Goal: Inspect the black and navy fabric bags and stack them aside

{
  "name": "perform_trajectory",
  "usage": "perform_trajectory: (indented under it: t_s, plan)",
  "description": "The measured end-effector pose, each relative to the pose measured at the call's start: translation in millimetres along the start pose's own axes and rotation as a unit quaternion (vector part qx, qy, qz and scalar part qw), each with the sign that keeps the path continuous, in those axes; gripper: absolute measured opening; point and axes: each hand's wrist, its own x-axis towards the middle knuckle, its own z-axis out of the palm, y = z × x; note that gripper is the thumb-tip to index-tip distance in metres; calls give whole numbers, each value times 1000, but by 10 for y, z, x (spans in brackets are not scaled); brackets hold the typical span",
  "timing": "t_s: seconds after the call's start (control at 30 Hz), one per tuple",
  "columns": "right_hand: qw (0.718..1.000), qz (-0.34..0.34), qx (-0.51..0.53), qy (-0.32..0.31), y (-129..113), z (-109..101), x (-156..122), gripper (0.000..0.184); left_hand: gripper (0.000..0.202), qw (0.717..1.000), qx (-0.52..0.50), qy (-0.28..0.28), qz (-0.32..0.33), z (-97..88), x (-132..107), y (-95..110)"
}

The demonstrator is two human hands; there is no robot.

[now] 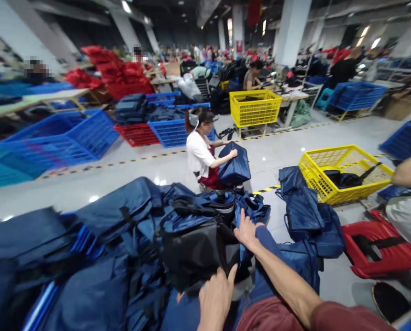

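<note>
My right hand (246,230) reaches forward and presses on a navy blue bag (205,220) at the top of a heap, its fingers curled into the fabric. My left hand (216,296) is closed on the near edge of the same bag, by its dark grey inner lining (194,255). More navy bags (98,257) are piled to my left. A person in a white top (200,154) crouches across the heap and holds another navy bag (234,168).
A yellow crate (343,172) with dark items stands at the right, a red stool (381,250) beside it. Another person's arm (408,170) shows at the right edge. Blue crates (63,135), a red crate and a second yellow crate (255,105) stand beyond the floor aisle.
</note>
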Motion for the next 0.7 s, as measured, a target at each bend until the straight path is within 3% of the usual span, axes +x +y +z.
perform_trajectory:
  t_s: [0.07, 0.13, 0.2, 0.27, 0.33, 0.4, 0.53, 0.6, 0.7]
  plan:
    - [1000, -11, 3, -4, 45, 36, 61, 96, 46, 998, 23, -6, 52, -152, -26, -23]
    - [999, -44, 11, 0, 111, 1, 99, 88, 42, 993, 9, 44, 113, -319, 0, -8]
    - [997, -78, 11, 7, 172, -120, 98, 84, 39, 969, -30, 155, 190, -459, 84, 40]
    - [994, -108, -3, 25, 203, -345, 67, 82, 38, 925, -47, 275, 259, -548, 240, 93]
    - [989, -138, -27, 52, 193, -680, 18, 81, 38, 889, -28, 339, 308, -587, 459, 132]
    - [980, -170, -56, 88, 136, -1098, -59, 79, 42, 881, 11, 338, 330, -605, 703, 166]
    - [941, -253, -138, 176, -120, -1919, -351, 68, 47, 909, 81, 289, 289, -692, 1052, 276]
    - [910, -303, -180, 218, -310, -2204, -558, 61, 42, 927, 91, 260, 255, -767, 1111, 317]
    - [858, -377, -209, 279, -617, -2450, -897, 54, 33, 941, 47, 246, 227, -846, 1111, 309]
